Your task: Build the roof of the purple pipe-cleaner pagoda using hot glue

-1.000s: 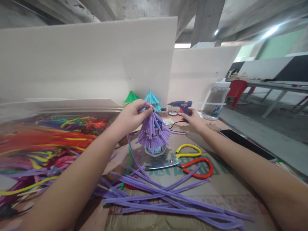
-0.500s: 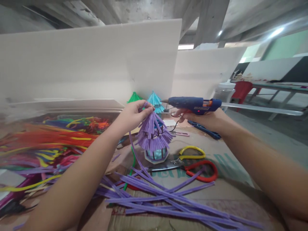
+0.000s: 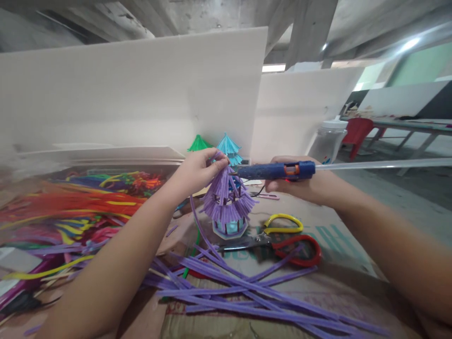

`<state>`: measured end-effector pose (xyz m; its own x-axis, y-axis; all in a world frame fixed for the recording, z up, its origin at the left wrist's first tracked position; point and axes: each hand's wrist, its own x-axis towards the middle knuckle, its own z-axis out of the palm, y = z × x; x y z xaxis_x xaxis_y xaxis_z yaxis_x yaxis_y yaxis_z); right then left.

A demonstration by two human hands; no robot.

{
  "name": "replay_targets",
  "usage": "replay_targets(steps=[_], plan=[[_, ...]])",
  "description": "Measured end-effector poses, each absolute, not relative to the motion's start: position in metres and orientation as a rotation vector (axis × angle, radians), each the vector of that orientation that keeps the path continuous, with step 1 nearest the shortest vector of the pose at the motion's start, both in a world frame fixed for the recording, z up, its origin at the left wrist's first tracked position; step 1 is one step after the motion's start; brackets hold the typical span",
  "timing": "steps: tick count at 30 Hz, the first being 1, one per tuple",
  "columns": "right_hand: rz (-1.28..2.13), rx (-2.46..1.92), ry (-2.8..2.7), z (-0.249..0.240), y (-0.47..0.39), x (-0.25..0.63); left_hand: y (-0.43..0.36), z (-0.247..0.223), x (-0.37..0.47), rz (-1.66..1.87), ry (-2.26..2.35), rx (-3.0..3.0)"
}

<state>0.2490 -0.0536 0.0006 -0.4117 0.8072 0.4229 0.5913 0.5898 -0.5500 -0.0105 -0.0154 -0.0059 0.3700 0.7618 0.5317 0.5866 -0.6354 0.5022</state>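
A small tiered tower [image 3: 231, 211] with purple fuzzy-strip roofs stands upright on the cardboard-covered table. My left hand [image 3: 203, 169] pinches a purple strip at the peak of its upper roof; the strip's long tail hangs down left of the tower. In my right hand [image 3: 294, 186] is a blue glue gun [image 3: 275, 170], its nozzle pointing left at the upper roof, close to my left fingertips. Whether the nozzle touches the roof I cannot tell. A clear glue stick [image 3: 374, 165] juts from the gun's rear.
Scissors [image 3: 310, 252] with yellow and red handles lie before the tower. Loose purple strips [image 3: 247, 287] cross the front. Coloured strips [image 3: 92, 202] fill the left side. Green [image 3: 198, 142] and light-blue roofs [image 3: 228, 148] stand behind, with a clear bottle [image 3: 326, 143] at right.
My right hand has brought the glue gun lower and left, to the upper roof, and rolled it. My left hand keeps its pinch at the peak.
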Motion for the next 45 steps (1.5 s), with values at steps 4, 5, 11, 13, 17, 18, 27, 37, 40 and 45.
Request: replay_targets(steps=[4, 5, 11, 13, 17, 18, 27, 37, 40, 45], plan=[[0.476, -1.118, -2.151, -0.001, -0.0529, 0.2495, -0.016, -0.0058, -0.0098, 1.122, 1.208, 2.415], [0.491, -1.114, -2.156, -0.0017, -0.0522, 0.25, -0.0162, -0.0057, -0.0097, 1.116, 1.209, 2.414], [0.523, -1.061, -2.237, -0.0067, -0.0448, 0.255, -0.0167, -0.0055, -0.0095, 1.116, 1.202, 2.414], [0.482, -1.062, -2.238, -0.0071, -0.0441, 0.255, -0.0167, -0.0057, -0.0093, 1.116, 1.195, 2.418], [0.373, -1.118, -2.22, -0.0064, -0.0461, 0.2527, -0.0182, -0.0057, -0.0081, 1.118, 1.194, 2.416], [0.35, -1.132, -2.222, -0.0061, -0.0468, 0.2521, -0.0189, -0.0055, -0.0078, 1.116, 1.196, 2.413], [0.22, -1.212, -2.184, -0.0043, -0.0526, 0.2473, -0.0201, -0.0038, -0.0071, 1.101, 1.199, 2.414], [0.183, -1.228, -2.198, -0.0046, -0.0513, 0.2467, -0.0176, -0.0058, -0.0082, 1.094, 1.211, 2.408], [0.188, -1.245, -2.186, -0.0045, -0.0518, 0.2462, -0.0169, -0.0056, -0.0085, 1.094, 1.214, 2.406], [0.212, -1.267, -2.153, -0.0036, -0.0521, 0.2461, -0.0177, -0.0053, -0.0082, 1.097, 1.198, 2.404]])
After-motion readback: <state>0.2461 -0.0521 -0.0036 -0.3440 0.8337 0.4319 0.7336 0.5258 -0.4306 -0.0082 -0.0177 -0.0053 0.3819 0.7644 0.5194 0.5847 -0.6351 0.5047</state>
